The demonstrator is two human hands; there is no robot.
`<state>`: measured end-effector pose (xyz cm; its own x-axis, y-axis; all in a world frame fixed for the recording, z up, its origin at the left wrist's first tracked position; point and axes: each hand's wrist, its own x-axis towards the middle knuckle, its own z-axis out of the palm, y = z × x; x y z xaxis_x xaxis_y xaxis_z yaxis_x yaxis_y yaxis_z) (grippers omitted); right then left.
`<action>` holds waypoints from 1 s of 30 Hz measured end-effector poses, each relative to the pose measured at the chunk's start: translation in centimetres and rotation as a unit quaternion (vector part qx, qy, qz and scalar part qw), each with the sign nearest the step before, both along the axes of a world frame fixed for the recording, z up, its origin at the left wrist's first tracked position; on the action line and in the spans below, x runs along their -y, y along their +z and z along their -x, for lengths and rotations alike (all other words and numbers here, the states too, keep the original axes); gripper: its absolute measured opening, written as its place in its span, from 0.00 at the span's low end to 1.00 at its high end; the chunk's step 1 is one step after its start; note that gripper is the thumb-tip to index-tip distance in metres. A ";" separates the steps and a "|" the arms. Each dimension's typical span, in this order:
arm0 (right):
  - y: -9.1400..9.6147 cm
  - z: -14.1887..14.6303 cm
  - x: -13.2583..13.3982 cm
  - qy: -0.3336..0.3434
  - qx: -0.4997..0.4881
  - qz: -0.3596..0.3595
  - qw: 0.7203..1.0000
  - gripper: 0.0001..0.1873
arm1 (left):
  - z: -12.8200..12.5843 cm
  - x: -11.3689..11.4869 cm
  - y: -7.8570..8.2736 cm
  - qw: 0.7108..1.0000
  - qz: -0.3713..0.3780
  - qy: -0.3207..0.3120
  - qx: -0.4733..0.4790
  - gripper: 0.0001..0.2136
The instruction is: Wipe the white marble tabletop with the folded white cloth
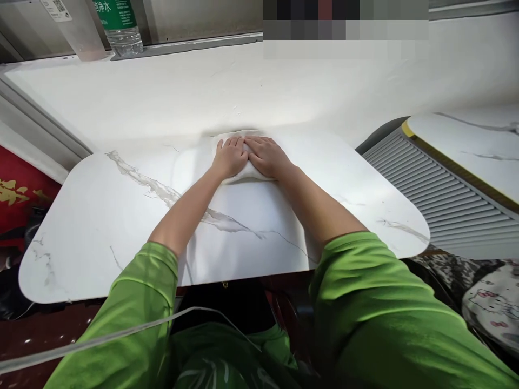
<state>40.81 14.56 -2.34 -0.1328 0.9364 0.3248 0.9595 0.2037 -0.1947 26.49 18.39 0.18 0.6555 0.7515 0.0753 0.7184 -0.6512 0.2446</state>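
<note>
Both hands lie side by side on a folded white cloth at the wall side of a white marbled table. My left hand rests flat on the cloth's left half, its fingers stretched toward the wall. My right hand is flat on the right half, its fingertips pointing left and meeting those of the left hand. The cloth's far edge shows beyond the fingers, close to the wall. What lies under the palms is hidden.
A white wall rises behind the table. On the ledge above stand a green-labelled water bottle and a translucent container. To the right is a ribbed grey counter with a marbled top. A pale cord crosses my left sleeve.
</note>
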 end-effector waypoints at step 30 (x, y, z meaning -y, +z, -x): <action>0.3 -4.9 23.2 -0.053 0.049 0.023 0.997 0.30 | -4.1 20.1 0.5 0.993 0.014 -0.114 -0.007 0.28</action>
